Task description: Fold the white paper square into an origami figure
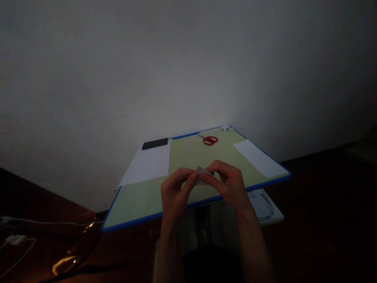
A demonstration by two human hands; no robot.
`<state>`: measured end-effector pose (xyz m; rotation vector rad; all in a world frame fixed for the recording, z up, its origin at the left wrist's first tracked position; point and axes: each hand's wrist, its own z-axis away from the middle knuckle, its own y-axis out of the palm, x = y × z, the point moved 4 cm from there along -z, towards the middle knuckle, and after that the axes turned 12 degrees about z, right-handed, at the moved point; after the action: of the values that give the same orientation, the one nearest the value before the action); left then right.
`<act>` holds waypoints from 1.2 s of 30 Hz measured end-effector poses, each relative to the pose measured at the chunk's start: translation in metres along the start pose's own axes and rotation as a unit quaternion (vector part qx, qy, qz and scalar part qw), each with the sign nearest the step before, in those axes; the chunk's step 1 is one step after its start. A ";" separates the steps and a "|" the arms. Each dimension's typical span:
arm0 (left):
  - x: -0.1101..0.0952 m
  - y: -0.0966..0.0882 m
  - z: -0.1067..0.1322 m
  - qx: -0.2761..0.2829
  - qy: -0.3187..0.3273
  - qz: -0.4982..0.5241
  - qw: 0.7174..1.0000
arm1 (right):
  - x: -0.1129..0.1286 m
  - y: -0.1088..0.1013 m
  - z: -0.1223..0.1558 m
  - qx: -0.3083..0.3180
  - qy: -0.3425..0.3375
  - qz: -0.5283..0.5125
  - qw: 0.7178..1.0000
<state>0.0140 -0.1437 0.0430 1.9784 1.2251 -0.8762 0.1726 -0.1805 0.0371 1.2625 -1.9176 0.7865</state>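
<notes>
Both my hands are raised over the near edge of a yellow-green board with a blue rim (138,196). Between them is a small folded piece of white paper (202,170). My left hand (175,193) pinches its left side with thumb and fingers closed. My right hand (229,181) pinches its right side, fingers curled over the top. Most of the paper is hidden by my fingers.
On the board lie a white sheet (149,165) at the left, a white strip (259,158) at the right, red-handled scissors (209,140) at the back, and a small white paper shape (226,127) at the far corner. A black phone (154,143) lies behind the sheet. White cables (17,240) trail at lower left.
</notes>
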 end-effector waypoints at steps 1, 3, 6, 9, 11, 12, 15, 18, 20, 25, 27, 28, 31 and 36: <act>0.000 0.000 0.000 -0.005 0.004 -0.008 1.000 | 0.001 0.001 0.000 0.001 0.000 0.004 1.000; 0.001 -0.001 0.001 -0.017 0.017 -0.025 0.999 | 0.002 0.002 0.000 0.007 0.001 0.011 1.000; 0.003 -0.003 0.002 -0.038 0.035 -0.037 0.998 | 0.003 0.002 -0.001 0.005 -0.009 0.010 1.000; 0.006 -0.003 0.003 -0.058 0.046 -0.034 0.997 | 0.004 0.001 -0.001 -0.014 -0.027 0.020 0.999; 0.008 -0.003 0.003 -0.066 0.044 -0.030 0.996 | 0.004 0.000 -0.001 -0.027 -0.040 0.035 0.998; 0.008 -0.002 0.003 -0.069 0.042 -0.028 0.996 | 0.005 0.000 -0.001 -0.033 -0.046 0.044 0.997; 0.007 0.000 0.002 -0.080 0.043 -0.028 0.996 | 0.008 0.000 -0.001 -0.047 -0.055 0.072 0.995; 0.002 0.004 0.000 -0.088 0.044 -0.032 0.995 | 0.010 -0.001 -0.001 -0.063 -0.053 0.094 0.992; 0.002 0.008 0.000 -0.069 0.027 -0.038 0.997 | 0.010 -0.001 -0.001 -0.070 -0.053 0.096 0.991; 0.008 0.012 0.001 -0.037 -0.006 -0.013 0.999 | 0.009 -0.001 -0.002 -0.082 -0.054 0.090 0.991; 0.010 0.011 0.002 -0.060 -0.006 -0.007 0.998 | 0.007 0.000 -0.003 -0.087 -0.042 0.084 0.992; 0.011 0.010 0.002 -0.073 -0.006 -0.007 0.997 | 0.006 0.001 -0.003 -0.086 -0.035 0.079 0.993; 0.010 0.006 0.002 -0.102 -0.003 -0.002 0.995 | 0.005 0.004 -0.004 -0.079 -0.030 0.057 0.995; 0.010 -0.002 0.002 -0.099 0.023 0.003 0.995 | 0.006 0.004 -0.002 -0.057 -0.051 0.062 0.995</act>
<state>0.0153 -0.1396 0.0338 1.8513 1.2795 -0.6809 0.1675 -0.1805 0.0426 1.1413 -2.1089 0.6748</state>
